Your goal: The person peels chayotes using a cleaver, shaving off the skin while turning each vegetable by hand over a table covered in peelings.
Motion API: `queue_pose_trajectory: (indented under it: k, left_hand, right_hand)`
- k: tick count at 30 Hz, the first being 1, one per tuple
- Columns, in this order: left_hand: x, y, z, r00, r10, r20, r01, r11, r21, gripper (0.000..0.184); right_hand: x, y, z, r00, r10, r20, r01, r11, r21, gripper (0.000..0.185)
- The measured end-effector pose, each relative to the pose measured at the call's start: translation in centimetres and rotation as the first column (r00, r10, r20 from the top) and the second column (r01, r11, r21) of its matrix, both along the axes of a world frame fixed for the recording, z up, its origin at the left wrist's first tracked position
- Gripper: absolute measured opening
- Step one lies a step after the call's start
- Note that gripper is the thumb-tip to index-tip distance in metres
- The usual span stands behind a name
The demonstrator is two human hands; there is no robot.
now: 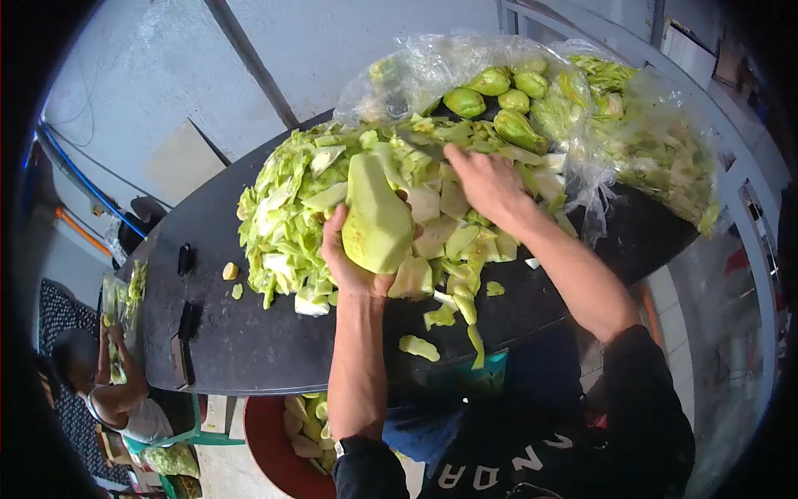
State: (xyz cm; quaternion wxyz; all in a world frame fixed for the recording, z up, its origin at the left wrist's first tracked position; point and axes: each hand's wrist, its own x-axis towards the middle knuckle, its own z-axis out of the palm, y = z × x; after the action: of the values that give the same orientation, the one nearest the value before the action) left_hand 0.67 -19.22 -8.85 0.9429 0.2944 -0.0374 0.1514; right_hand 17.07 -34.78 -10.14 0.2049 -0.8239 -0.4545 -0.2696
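Observation:
My left hand [356,262] is wrapped round a pale green, pear-shaped peeled chayote [376,216], its narrow end pointing away from me. A few small brown marks show on its surface. To the right, my right hand [490,183] is closed over the heap, fingers curled; what it grips, perhaps something thin and dark near the fingertips, I cannot make out. Beneath and around both hands lies a large heap of green and whitish peelings [287,195]. Several unpeeled chayotes [517,130] lie behind my right hand, beside a clear plastic bag [378,91].
A dark oval table [241,353] holds the heap. More peelings fill a clear bag [657,158] at the right. Below the table edge stands a red basin [270,441] with pale pieces inside. At the far left, another person [125,399] sits handling green stuff.

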Motion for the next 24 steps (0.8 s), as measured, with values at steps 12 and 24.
queue_pose_trajectory:
  k: [12, 24]
  left_hand:
    - [0.5, 1.6, -0.3, 0.967, 0.181, -0.182, -0.218, 0.953, -0.212, 0.051]
    - [0.6, 0.9, -1.0, 0.946, 0.277, -0.169, -0.299, 0.946, -0.126, 0.046]
  right_hand:
    - [-4.7, -0.5, 1.0, 0.850, 0.329, 0.411, -0.434, 0.879, 0.195, 0.009]
    - [-5.1, 0.5, 0.2, 0.827, 0.402, 0.393, -0.492, 0.856, 0.160, 0.012]
